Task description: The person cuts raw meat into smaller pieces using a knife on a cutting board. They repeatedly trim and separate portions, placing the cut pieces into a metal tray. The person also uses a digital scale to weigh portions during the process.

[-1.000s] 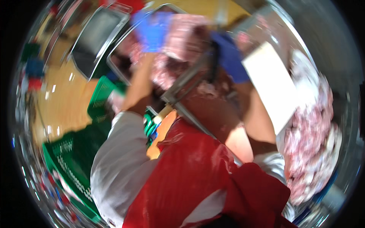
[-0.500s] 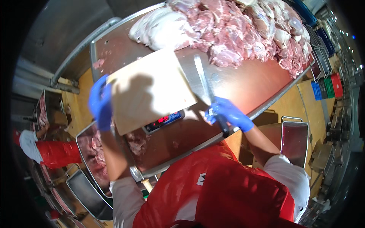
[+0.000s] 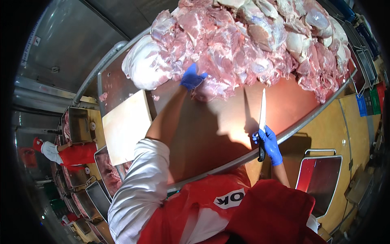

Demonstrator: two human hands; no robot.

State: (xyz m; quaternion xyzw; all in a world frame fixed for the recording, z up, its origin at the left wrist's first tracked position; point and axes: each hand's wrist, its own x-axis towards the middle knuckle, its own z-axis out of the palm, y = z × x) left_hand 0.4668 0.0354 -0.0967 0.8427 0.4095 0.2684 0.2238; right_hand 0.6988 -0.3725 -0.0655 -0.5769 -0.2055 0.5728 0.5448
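1. A co-worker in a red apron and white sleeves (image 3: 79, 154) stands beyond the table's left end, near metal tubs.
2. A flat, square, cream-white board (image 3: 126, 127) sits at the left end of the broad, shiny steel table (image 3: 284, 97).
3. The blue-gloved left hand (image 3: 191, 78) reaches to the near edge of a large heap of raw pink-and-white meat (image 3: 231, 44) along the table's far side; thumb and a finger stand apart, but I cannot tell whether they grip any meat.
4. The long, straight-bladed knife with a black handle (image 3: 263, 109) points away from the body, clear of the heap.
5. The blue-gloved right hand (image 3: 269, 145) has its fingers wrapped around that handle, at the table's near edge.
6. A rectangular, silvery metal tub (image 3: 332, 185) stands farthest right.
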